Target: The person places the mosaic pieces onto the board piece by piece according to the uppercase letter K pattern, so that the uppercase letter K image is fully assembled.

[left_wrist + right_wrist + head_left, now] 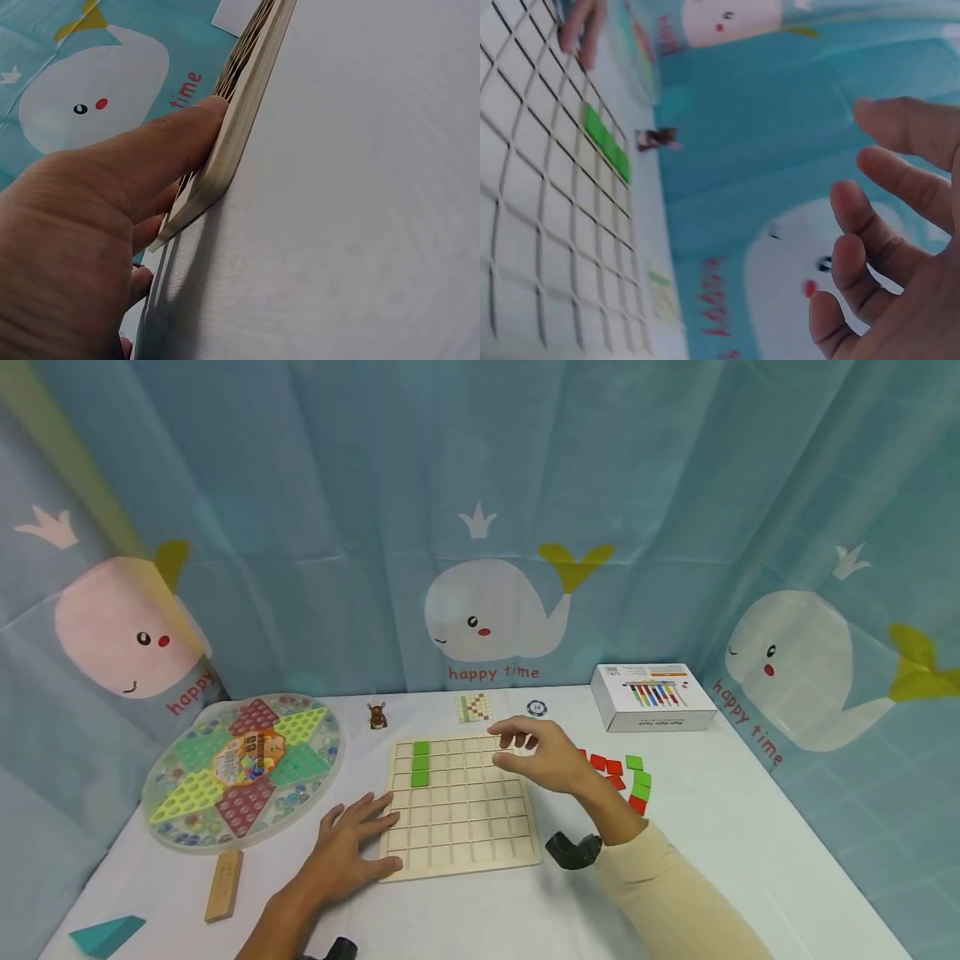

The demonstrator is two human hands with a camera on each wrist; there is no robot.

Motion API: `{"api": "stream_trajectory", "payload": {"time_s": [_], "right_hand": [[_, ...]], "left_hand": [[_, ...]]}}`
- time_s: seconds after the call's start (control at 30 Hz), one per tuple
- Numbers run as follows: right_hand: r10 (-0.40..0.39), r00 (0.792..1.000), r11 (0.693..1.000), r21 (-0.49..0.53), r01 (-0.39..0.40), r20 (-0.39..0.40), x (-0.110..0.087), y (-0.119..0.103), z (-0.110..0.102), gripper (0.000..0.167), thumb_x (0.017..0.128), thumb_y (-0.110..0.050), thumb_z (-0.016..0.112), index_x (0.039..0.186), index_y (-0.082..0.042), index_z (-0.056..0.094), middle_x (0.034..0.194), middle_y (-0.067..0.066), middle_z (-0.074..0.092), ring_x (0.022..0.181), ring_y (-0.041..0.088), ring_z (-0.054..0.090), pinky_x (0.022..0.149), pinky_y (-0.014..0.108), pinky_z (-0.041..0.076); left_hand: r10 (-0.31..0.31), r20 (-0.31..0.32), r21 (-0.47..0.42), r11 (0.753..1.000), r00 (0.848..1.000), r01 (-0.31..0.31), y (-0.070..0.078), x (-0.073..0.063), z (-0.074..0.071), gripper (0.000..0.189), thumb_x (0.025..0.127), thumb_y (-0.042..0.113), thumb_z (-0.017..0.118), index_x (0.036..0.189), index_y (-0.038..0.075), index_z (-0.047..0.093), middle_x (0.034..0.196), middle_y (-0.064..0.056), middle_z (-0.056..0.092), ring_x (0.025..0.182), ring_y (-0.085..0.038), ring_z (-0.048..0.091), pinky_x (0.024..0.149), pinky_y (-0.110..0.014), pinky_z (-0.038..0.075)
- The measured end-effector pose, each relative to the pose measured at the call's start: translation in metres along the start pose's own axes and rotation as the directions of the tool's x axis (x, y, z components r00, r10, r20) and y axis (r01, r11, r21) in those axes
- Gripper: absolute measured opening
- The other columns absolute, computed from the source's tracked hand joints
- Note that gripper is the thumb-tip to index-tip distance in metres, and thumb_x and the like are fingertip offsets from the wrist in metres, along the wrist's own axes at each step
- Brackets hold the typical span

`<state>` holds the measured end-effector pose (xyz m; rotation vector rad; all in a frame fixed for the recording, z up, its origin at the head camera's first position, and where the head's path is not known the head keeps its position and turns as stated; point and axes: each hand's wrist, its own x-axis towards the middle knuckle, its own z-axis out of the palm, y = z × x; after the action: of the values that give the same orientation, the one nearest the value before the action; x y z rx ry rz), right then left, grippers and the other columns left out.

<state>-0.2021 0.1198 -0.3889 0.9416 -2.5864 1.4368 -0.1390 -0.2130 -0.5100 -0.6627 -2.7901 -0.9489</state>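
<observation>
A wooden grid board [465, 810] lies flat on the white table, with several green square tiles [421, 763] in a column near its upper left. The left hand [348, 847] rests on the board's left edge, fingers spread; in the left wrist view its thumb [180, 127] lies along the board's corner. Above the board's upper right the right hand [543, 753] hovers, fingers loosely bent and apart from the thumb. Nothing shows between its fingers [862, 217] in the right wrist view. Loose red tiles [614, 767] and green tiles [641, 786] lie right of the board, partly hidden by the right hand.
Behind the board are a small pattern card [474, 707], a poker chip [537, 708] and a brown animal figurine [377, 716]. A white box [652, 697] stands back right. Left are a round Chinese checkers board [243, 768], a wooden block [224, 885] and a teal wedge [108, 935].
</observation>
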Motion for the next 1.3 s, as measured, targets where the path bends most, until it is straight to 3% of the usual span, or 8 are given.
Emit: {"api": "stream_trajectory", "payload": {"time_s": [0.17, 0.43, 0.63, 0.9, 1.07, 1.3], "right_hand": [[-0.031, 0.999, 0.998, -0.052, 0.032, 0.023, -0.023, -0.006, -0.034, 0.032, 0.087, -0.017, 0.073, 0.118, -0.014, 0.067, 0.095, -0.001, 0.062, 0.090, 0.017, 0.052, 0.080, 0.037, 0.044], [0.048, 0.997, 0.991, -0.127, -0.040, 0.060, -0.073, -0.001, -0.084, 0.036, 0.085, -0.017, 0.075, 0.120, -0.020, 0.066, 0.097, -0.008, 0.061, 0.089, 0.016, 0.053, 0.076, 0.031, 0.047], [0.086, 0.992, 0.984, -0.165, -0.070, 0.093, -0.101, 0.014, -0.108, 0.037, 0.084, -0.017, 0.074, 0.120, -0.018, 0.066, 0.097, -0.009, 0.062, 0.090, 0.016, 0.052, 0.075, 0.030, 0.047], [0.135, 0.973, 0.983, -0.146, -0.108, 0.186, -0.127, 0.053, -0.123, 0.034, 0.088, -0.014, 0.070, 0.122, -0.018, 0.066, 0.089, -0.005, 0.060, 0.087, 0.017, 0.052, 0.074, 0.031, 0.044], [0.164, 0.952, 0.986, -0.081, -0.148, 0.259, -0.136, 0.070, -0.123, 0.035, 0.089, -0.014, 0.068, 0.124, -0.010, 0.064, 0.095, 0.004, 0.064, 0.088, 0.025, 0.054, 0.073, 0.032, 0.045], [0.221, 0.928, 0.975, -0.071, -0.210, 0.299, -0.148, 0.088, -0.120, 0.033, 0.087, -0.013, 0.070, 0.120, -0.006, 0.065, 0.092, 0.004, 0.060, 0.084, 0.022, 0.053, 0.066, 0.029, 0.044]], "left_hand": [[-0.001, -0.010, -0.017, 1.000, 1.000, 0.001, -0.001, -0.003, 0.001, 0.065, 0.072, 0.049, 0.079, 0.122, 0.009, 0.068, 0.143, -0.007, 0.049, 0.134, -0.038, 0.034, 0.102, -0.063, 0.011], [0.007, -0.013, -0.027, 1.000, 1.000, -0.007, -0.002, -0.003, 0.003, 0.065, 0.072, 0.049, 0.079, 0.122, 0.009, 0.068, 0.142, -0.006, 0.049, 0.134, -0.038, 0.034, 0.103, -0.063, 0.010], [0.002, -0.010, -0.021, 1.000, 1.000, -0.002, -0.001, -0.003, 0.003, 0.065, 0.073, 0.050, 0.077, 0.122, 0.008, 0.068, 0.142, -0.007, 0.049, 0.134, -0.038, 0.034, 0.103, -0.063, 0.010], [0.011, 0.002, -0.018, 1.000, 1.000, -0.011, 0.001, 0.000, 0.002, 0.066, 0.074, 0.050, 0.076, 0.123, 0.008, 0.067, 0.142, -0.007, 0.049, 0.135, -0.038, 0.033, 0.103, -0.064, 0.010], [0.007, 0.000, -0.010, 1.000, 1.000, -0.007, -0.002, -0.001, 0.002, 0.066, 0.073, 0.051, 0.076, 0.123, 0.008, 0.067, 0.143, -0.007, 0.048, 0.135, -0.038, 0.033, 0.103, -0.063, 0.010], [-0.020, 0.017, -0.030, 0.999, 1.000, 0.021, 0.001, -0.001, 0.002, 0.066, 0.073, 0.051, 0.077, 0.124, 0.009, 0.067, 0.144, -0.005, 0.047, 0.137, -0.036, 0.031, 0.105, -0.063, 0.008]]}}
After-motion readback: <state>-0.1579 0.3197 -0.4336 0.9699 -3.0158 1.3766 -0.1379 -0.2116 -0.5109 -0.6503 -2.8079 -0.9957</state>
